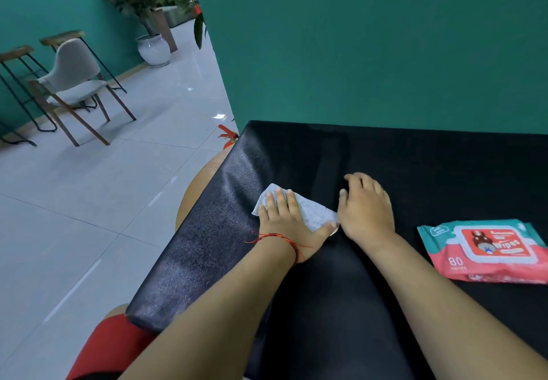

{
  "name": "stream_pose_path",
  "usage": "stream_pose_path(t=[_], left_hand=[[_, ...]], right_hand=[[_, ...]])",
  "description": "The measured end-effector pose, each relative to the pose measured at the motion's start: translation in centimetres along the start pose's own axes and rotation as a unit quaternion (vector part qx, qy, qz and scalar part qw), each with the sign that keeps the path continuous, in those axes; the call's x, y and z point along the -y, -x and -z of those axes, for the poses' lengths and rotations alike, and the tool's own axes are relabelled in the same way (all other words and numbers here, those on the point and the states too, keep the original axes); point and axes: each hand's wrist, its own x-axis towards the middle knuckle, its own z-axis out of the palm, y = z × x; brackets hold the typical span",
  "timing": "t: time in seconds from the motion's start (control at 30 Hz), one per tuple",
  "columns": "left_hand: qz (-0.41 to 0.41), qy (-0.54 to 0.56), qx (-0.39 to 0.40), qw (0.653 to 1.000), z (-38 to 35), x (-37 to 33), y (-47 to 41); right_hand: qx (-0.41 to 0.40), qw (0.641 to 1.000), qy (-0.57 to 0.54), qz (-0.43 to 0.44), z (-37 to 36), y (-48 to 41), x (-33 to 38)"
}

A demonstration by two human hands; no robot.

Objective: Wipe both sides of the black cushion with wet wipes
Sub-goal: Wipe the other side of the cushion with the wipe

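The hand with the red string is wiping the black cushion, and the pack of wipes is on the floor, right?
Not quite. The head view shows the pack of wipes lying on the black cushion, past the right hand, not on the floor. The rest holds: the left hand, red string at its wrist, presses a wipe on the cushion.

You're on a black cushion (pixel 207 231) of grained, faintly shiny leather-like skin, with a soft cloth-like wipe (pixel 312 212), a glossy plastic pack (pixel 486 249), and polished floor tiles (pixel 89 201).
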Motion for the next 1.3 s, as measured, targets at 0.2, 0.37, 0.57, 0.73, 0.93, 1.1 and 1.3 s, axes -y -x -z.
stream_pose_path(t=[0.2, 0.37, 0.57, 0.73, 0.93, 1.1, 1.3], left_hand=[[-0.004, -0.002, 0.008, 1.0, 0.5, 0.1, 0.1], [-0.009, 0.0, 0.008, 1.0, 0.7, 1.4, -1.7], [-0.013, -0.009, 0.004, 1.0, 2.1, 5.1, -5.3], [-0.019, -0.016, 0.011, 1.0, 2.5, 6.1, -7.2], [-0.024, -0.018, 0.002, 1.0, 2.3, 6.6, -6.0], [-0.012, -0.01, 0.003, 1.0, 1.7, 7.1, -3.6], [-0.013, -0.005, -0.001, 1.0, 0.5, 7.5, 0.2]], right_hand=[[0.11, 0.987, 0.109, -0.035, 1.8, 2.9, -2.3], [0.149, 0.981, 0.121, -0.036, 1.0, 1.3, -0.7], [0.158, 0.98, 0.115, -0.036, -1.2, -1.2, 3.2], [0.166, 0.978, 0.12, -0.032, -1.8, -2.7, 3.8], [0.194, 0.974, 0.114, -0.001, -0.7, -2.6, 2.8], [0.15, 0.984, 0.098, 0.008, 0.7, -0.6, 0.6], [0.135, 0.984, 0.11, -0.037, 0.9, 1.5, 0.6]])
